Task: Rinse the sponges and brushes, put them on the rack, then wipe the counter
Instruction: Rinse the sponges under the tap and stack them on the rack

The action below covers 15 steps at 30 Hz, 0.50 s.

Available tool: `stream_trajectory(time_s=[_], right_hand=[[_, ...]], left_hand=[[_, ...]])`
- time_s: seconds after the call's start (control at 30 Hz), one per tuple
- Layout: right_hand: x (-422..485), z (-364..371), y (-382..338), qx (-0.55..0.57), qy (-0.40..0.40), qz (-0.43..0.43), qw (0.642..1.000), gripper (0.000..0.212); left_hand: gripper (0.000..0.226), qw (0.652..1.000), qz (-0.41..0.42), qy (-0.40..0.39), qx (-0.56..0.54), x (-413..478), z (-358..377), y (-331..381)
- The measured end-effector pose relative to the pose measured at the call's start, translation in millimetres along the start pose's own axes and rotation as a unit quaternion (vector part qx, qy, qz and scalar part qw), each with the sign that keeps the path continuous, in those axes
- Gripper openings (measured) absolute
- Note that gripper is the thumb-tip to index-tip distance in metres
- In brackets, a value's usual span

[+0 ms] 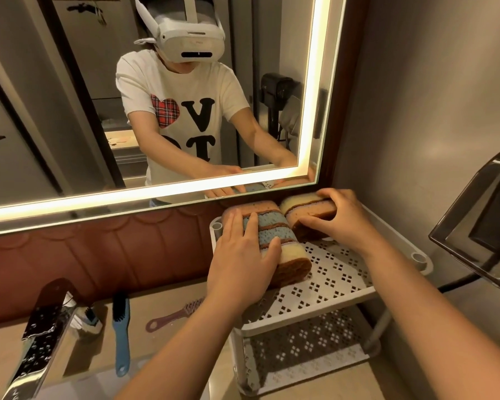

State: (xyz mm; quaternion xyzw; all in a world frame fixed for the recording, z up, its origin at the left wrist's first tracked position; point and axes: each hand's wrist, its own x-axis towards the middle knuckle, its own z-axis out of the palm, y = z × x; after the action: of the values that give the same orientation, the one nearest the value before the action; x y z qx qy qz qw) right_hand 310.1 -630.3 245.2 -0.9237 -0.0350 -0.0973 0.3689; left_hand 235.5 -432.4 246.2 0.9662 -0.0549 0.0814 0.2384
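Our left hand [243, 255] lies flat with its fingers straight, pressing on a row of sponges [277, 230]. These stand on edge along the left side of the top shelf of the white rack [338, 274]. Our right hand [341, 218] curls round an orange-and-yellow sponge pair [308, 207] at the back of that shelf, fingers over the top and thumb at the front, just beside the row. On the counter [6, 350] left of the rack lie a blue-handled brush [121, 327], a purple brush [172, 316] partly hidden by our left forearm, and a small brush [90, 320] beside the wet chrome faucet [38, 342].
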Motion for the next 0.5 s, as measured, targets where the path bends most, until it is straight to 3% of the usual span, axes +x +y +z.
stream_trajectory(time_s=[0.37, 0.5], right_hand=[[2.8, 15.5, -11.5, -0.042, 0.091, 0.03, 0.995, 0.067], [-5.5, 8.9, -19.0, -0.183, 0.149, -0.006, 0.972, 0.062]], left_hand=[[0.067, 1.0, 0.004, -0.002, 0.001, 1.4, 0.8, -1.2], [0.065, 0.999, 0.002, 0.01, -0.039, -2.5, -1.0, -0.8]])
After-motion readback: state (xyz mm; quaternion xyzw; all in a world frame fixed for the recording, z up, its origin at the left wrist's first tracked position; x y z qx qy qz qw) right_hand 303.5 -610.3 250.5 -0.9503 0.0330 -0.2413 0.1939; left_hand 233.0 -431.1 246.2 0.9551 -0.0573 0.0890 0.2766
